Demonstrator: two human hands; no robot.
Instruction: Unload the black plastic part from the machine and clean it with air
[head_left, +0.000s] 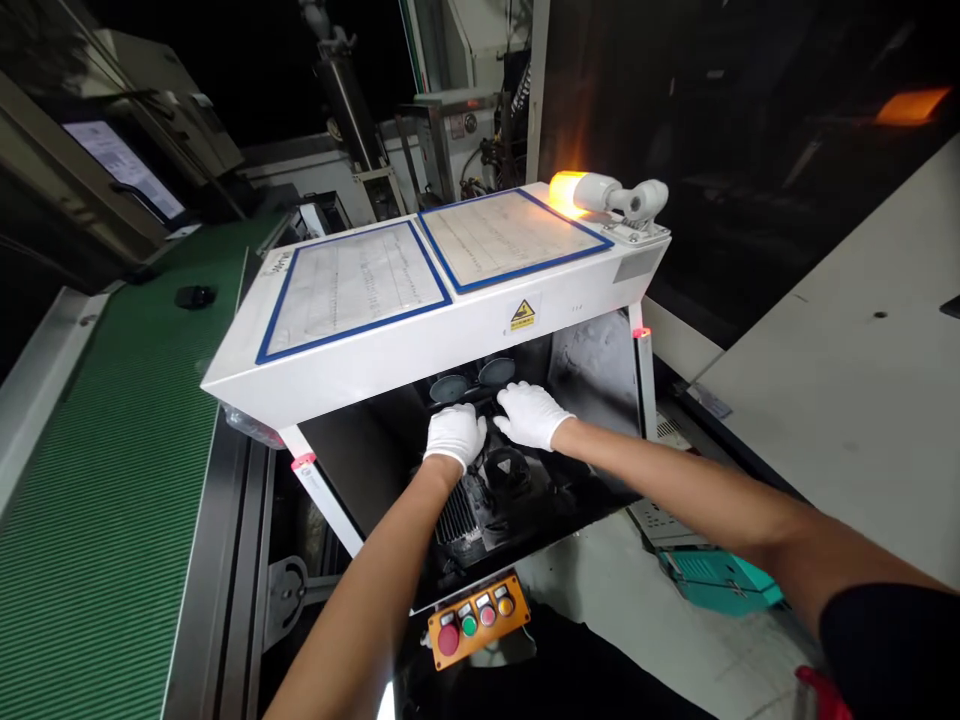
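Note:
Both my hands, in white gloves, reach into the dark opening of a white-framed machine. My left hand (pixel 456 437) is closed, its fingers curled just below a round dark grey disc (pixel 448 389). A second such disc (pixel 496 373) sits to its right, near the fingertips of my right hand (pixel 532 416). That hand is also bent closed, thumb toward the left hand. Whatever lies within the fingers of either hand is hidden against the black interior. Beneath the hands is a dark fixture (pixel 510 470) with a round part.
An orange button box (pixel 480 622) hangs at the machine's front. Red-lit posts (pixel 304 462) flank the opening. On the white top (pixel 375 335) lie two blue-framed sheets (pixel 356 285), beside a glowing orange lamp (pixel 568 190). A green ribbed conveyor (pixel 112 450) runs along the left.

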